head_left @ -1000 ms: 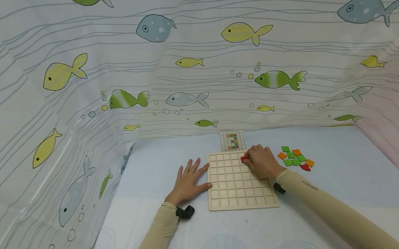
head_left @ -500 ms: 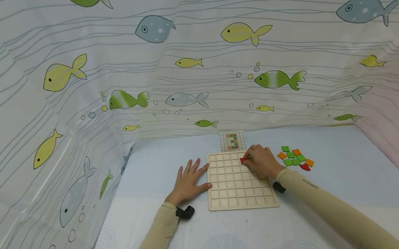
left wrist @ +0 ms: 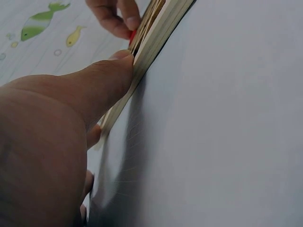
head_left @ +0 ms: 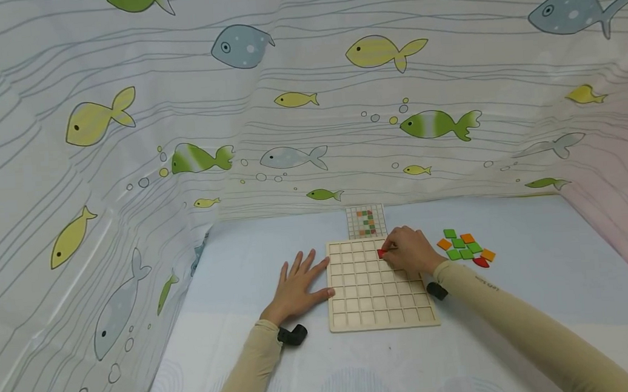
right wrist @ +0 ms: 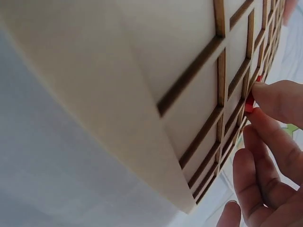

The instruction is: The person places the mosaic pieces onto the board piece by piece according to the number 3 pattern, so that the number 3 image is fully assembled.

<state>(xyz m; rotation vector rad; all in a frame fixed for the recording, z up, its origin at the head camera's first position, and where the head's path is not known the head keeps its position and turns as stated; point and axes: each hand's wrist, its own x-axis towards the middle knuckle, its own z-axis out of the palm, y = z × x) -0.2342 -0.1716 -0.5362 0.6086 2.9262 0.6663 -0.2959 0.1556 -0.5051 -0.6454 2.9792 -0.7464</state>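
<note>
A wooden grid board [head_left: 374,323] lies flat on the table, its square cells framed by thin raised ridges. My right hand [head_left: 412,251] pinches a small red tile [head_left: 381,254] between thumb and index finger over a cell in the second row from the far edge. In the right wrist view the red tile [right wrist: 250,100] sits right at the ridges, partly covered by the fingertips. My left hand [head_left: 294,287] is spread at the board's left edge, with thumb and index fingertip touching its rim. The left wrist view shows that thumb [left wrist: 102,82] against the board's side.
Right of the board lie several green tiles [head_left: 458,243], several orange tiles [head_left: 488,255] and a red tile [head_left: 481,262] with a curved side. A printed card [head_left: 352,224] with a coloured grid pattern lies behind the board. Fish-patterned sheets [head_left: 298,124] enclose the table.
The red tile and the right fingertips have shifted very slightly left and nearer over the same area of the board. The left hand has stayed in place.
</note>
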